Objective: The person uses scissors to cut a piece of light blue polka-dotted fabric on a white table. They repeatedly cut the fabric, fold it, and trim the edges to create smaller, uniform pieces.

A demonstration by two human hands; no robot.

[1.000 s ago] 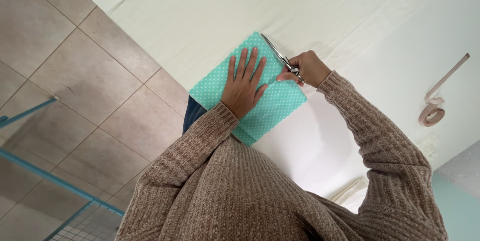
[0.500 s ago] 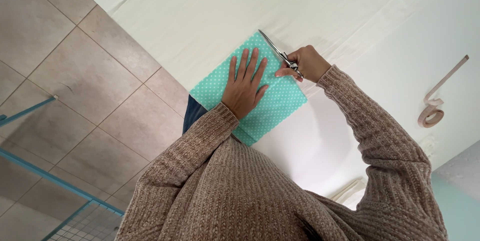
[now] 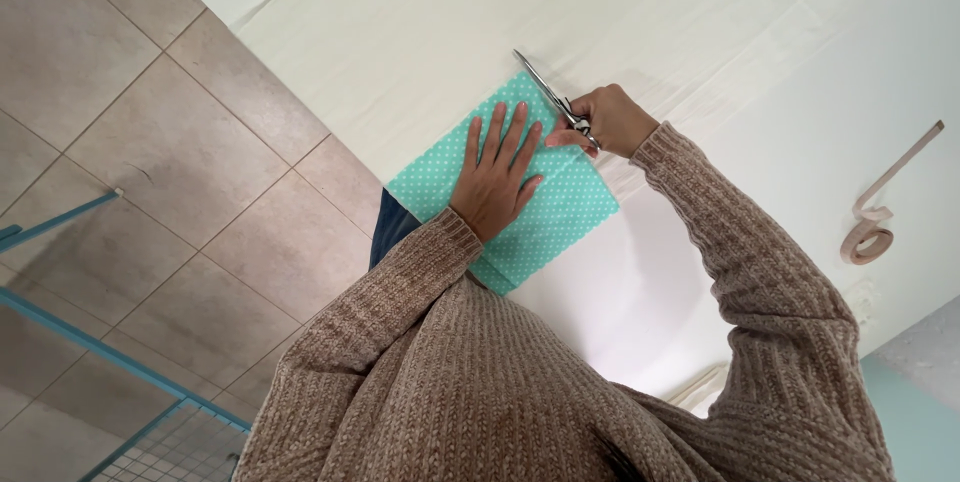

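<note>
A teal cloth with white dots (image 3: 560,217) lies on a table covered in white fabric (image 3: 700,32). My left hand (image 3: 497,174) presses flat on the cloth, fingers spread. My right hand (image 3: 610,122) grips metal scissors (image 3: 548,94) at the cloth's far edge. The blades point away from me along that edge. Both my arms wear a brown knitted sweater.
A beige measuring tape (image 3: 880,212), partly rolled, lies on the white fabric to the right. Grey floor tiles (image 3: 150,142) run along the table's left side. A blue metal frame with wire mesh (image 3: 130,382) stands at the lower left.
The scissors and my right hand have barely shifted along the cloth's edge. My left hand stays flat on the cloth.
</note>
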